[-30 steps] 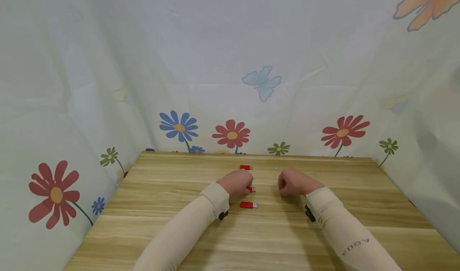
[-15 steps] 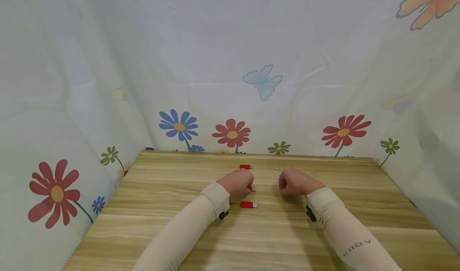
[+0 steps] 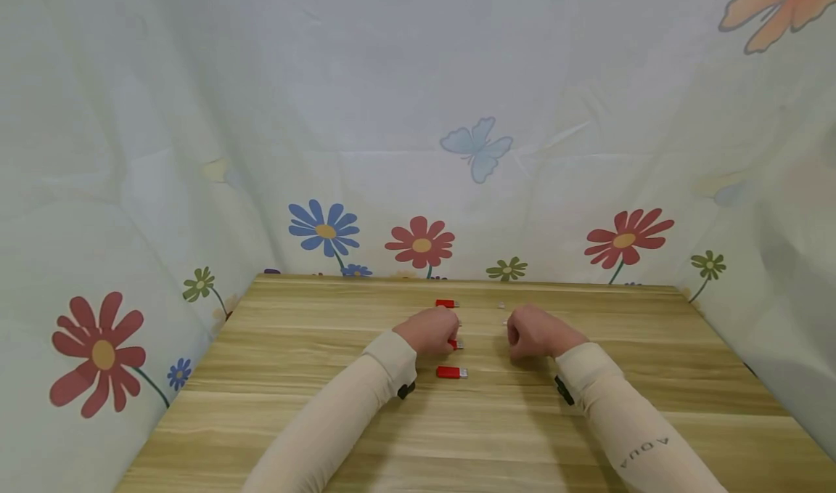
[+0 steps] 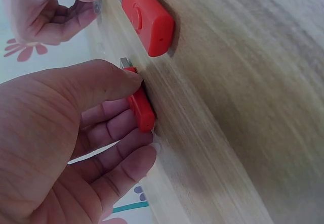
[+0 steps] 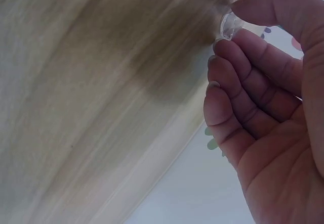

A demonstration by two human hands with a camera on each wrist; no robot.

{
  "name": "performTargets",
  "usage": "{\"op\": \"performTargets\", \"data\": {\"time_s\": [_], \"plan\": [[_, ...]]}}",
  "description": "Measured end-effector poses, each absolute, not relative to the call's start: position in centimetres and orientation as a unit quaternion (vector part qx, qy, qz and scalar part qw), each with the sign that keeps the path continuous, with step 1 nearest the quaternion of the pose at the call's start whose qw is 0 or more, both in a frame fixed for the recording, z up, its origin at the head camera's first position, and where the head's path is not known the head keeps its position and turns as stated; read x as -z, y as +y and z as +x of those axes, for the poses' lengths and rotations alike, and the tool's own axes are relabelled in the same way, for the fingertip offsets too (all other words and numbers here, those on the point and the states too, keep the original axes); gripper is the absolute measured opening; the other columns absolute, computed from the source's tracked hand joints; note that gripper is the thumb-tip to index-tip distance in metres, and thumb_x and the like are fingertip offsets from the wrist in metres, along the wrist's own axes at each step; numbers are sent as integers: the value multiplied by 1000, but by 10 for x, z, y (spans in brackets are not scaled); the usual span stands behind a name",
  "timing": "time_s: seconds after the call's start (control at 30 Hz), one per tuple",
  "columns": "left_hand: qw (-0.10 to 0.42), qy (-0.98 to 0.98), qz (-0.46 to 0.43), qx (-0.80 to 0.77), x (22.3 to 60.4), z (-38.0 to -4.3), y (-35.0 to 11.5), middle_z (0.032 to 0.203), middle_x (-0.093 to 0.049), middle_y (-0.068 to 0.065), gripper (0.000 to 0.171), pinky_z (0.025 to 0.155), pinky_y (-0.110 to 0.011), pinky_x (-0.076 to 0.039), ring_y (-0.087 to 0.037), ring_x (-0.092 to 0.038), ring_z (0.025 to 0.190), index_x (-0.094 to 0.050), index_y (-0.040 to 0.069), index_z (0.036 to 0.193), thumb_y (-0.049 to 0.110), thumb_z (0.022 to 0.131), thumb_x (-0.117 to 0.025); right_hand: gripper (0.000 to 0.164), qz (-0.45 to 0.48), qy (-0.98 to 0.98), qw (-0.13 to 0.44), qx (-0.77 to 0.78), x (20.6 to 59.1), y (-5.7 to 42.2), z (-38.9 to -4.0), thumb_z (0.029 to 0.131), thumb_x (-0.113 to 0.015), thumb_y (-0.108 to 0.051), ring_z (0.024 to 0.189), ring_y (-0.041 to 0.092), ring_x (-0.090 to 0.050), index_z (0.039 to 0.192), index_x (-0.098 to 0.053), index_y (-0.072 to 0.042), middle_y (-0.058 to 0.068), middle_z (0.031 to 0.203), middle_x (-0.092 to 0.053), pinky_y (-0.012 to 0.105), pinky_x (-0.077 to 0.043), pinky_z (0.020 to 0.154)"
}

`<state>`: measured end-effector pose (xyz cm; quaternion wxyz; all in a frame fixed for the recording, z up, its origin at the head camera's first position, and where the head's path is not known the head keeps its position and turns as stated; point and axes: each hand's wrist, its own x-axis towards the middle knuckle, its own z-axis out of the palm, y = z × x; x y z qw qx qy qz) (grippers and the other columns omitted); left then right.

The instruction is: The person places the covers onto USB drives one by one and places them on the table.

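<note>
My left hand (image 3: 429, 332) pinches a red USB flash drive (image 4: 143, 112) by its sides, thumb on one side and fingers on the other, close over the table. The drive's metal plug points to the right in the head view. Between the right hand's (image 3: 541, 333) thumb and index finger is a small clear plastic cap (image 5: 230, 26), just at the wood surface. Its other fingers are curled in. A second red flash drive (image 3: 451, 372) lies nearer the person, and a third red flash drive (image 3: 447, 304) lies beyond the left hand.
Small clear caps, one of them a cap (image 3: 501, 306) at the back, lie beyond the right hand. A metal tip (image 3: 460, 324) peeks out past the left knuckles. The wooden table (image 3: 313, 435) ends at a flowered curtain (image 3: 366, 152).
</note>
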<state>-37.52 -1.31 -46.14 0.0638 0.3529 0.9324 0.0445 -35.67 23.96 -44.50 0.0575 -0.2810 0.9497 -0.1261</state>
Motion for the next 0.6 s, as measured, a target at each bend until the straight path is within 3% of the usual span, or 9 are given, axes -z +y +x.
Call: {"op": "performTargets", "data": {"time_s": [0.27, 0.6], "plan": [[81, 936, 339, -53, 459, -374, -15, 60, -50, 3, 28, 57, -23, -41, -13, -46, 57, -61, 16, 70, 21, 93, -75, 17, -300, 948, 30, 99, 449, 240, -359, 65, -76, -11, 52, 5, -46, 59, -61, -18, -10, 57, -54, 23, -40, 52], [77, 933, 344, -75, 460, -377, -21, 58, -50, 3, 28, 56, -23, -42, -14, -48, 55, -62, 18, 69, 24, 92, -77, 18, -280, 954, 34, 104, 448, 242, -358, 69, -76, -12, 53, 7, -47, 61, -61, -18, -9, 58, -54, 24, -40, 52]]}}
